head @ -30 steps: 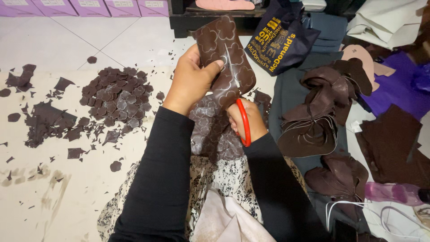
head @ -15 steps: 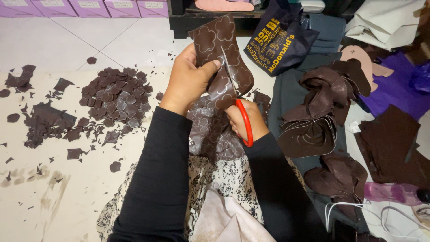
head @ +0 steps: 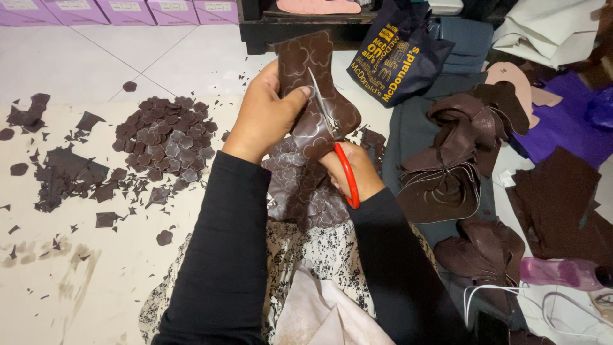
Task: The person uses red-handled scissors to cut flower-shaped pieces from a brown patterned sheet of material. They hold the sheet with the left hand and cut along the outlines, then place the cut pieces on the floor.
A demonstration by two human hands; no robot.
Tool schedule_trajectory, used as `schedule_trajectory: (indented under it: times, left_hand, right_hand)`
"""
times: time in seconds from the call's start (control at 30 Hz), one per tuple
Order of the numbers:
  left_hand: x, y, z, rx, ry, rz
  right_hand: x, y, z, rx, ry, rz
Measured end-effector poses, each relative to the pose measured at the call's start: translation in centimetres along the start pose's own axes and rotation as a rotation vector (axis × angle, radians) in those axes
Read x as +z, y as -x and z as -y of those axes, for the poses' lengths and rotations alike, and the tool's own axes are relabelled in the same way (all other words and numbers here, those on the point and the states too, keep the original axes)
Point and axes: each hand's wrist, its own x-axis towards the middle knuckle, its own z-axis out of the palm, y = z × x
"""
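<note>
My left hand (head: 265,115) grips a strip of dark brown material (head: 306,64) marked with pale flower outlines and holds it up in front of me. My right hand (head: 354,172) is closed on scissors with red handles (head: 345,172); their metal blades reach up into the strip beside my left thumb. The lower part of the strip hangs down over my lap. Black sleeves cover both arms.
A heap of cut brown flower shapes (head: 163,144) and loose scraps (head: 64,179) lie on a pale sheet at left. Piles of brown offcuts (head: 453,166) sit at right, beside a dark bag (head: 396,61), purple fabric (head: 562,128) and a pink bottle (head: 562,271).
The scissor blades have moved a little further up into the strip, and my left hand has shifted the strip slightly. The piles on the floor have stayed put.
</note>
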Motion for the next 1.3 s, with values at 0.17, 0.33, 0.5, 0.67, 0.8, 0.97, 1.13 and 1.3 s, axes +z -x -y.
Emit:
schedule_trajectory:
  times: [0.17, 0.33, 0.5, 0.67, 0.8, 0.97, 1.13, 1.3]
  left_hand:
    - [0.5, 0.0, 0.0, -0.059, 0.066, 0.002]
    - [0.4, 0.0, 0.0, -0.077, 0.104, -0.001]
    - [0.3, 0.1, 0.1, -0.108, 0.138, -0.010]
    - [0.3, -0.2, 0.4, -0.091, 0.133, -0.013]
    - [0.1, -0.1, 0.8, -0.119, 0.095, -0.050]
    - [0.0, -0.2, 1.0, -0.110, 0.086, -0.101]
    - [0.6, -0.1, 1.1, -0.094, 0.061, -0.025]
    - [0.4, -0.2, 0.8, -0.138, 0.040, -0.005]
  right_hand:
    - [-0.2, 0.0, -0.2, -0.001, -0.106, 0.005]
    - [0.0, 0.0, 0.0, 0.012, -0.148, 0.002]
    - [0.1, 0.0, 0.1, 0.036, -0.141, -0.007]
    - [0.4, 0.0, 0.0, 0.037, -0.175, -0.020]
    - [0.3, 0.1, -0.1, 0.040, -0.116, -0.021]
    - [0.2, 0.1, -0.5, 0.014, -0.133, 0.020]
    - [-0.1, -0.2, -0.5, 0.044, -0.192, 0.066]
    - [-0.5, 0.0, -0.4, -0.018, -0.196, 0.119]
